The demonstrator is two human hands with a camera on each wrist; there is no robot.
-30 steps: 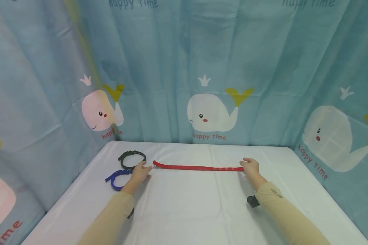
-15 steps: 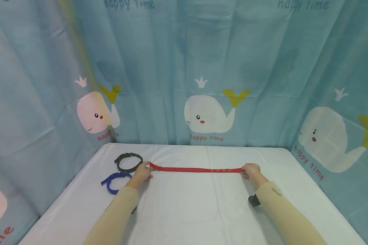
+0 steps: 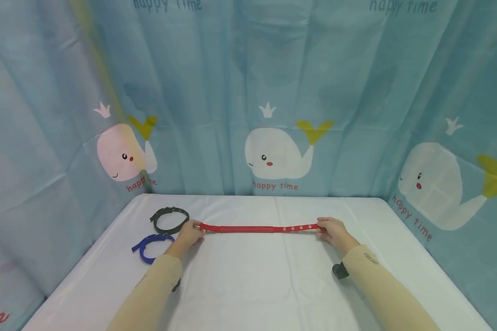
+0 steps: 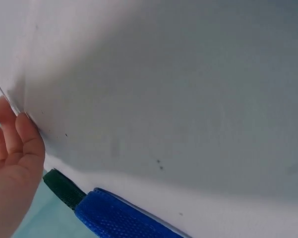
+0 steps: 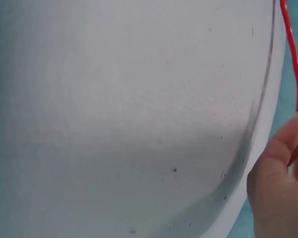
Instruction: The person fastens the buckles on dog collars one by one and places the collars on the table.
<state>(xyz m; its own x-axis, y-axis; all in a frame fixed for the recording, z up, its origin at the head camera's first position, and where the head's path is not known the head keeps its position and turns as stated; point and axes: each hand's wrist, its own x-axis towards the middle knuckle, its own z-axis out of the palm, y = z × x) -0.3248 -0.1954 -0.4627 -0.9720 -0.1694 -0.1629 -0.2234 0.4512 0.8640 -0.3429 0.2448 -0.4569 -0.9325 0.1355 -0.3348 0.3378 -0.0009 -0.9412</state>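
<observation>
A red collar (image 3: pixel 248 229) with metal eyelets stretches nearly straight from hand to hand in the head view. My left hand (image 3: pixel 189 233) pinches its left end, where small metal fittings show by the fingertips. The eyelet end is pinched between thumb and fingers of my right hand (image 3: pixel 333 230). From the right wrist, the red strap (image 5: pixel 293 54) runs up from the fingertips, seen edge-on. Just left of my left hand lie a dark green collar (image 3: pixel 170 210) and a blue collar (image 3: pixel 149 239), both buckled into loops; my forearm partly hides the blue one.
The white-covered table (image 3: pixel 252 285) ends at a rounded far edge. Behind and beside it hangs a blue curtain (image 3: pixel 207 151) printed with whales. A small black object (image 3: pixel 340 270) shows at the right sleeve, and another dark piece (image 3: pixel 176 286) under the left sleeve.
My left hand, apart from the red collar a second ago, has taken hold of its left end. My right hand has shifted slightly left with its end, and the eyelet part now bends up.
</observation>
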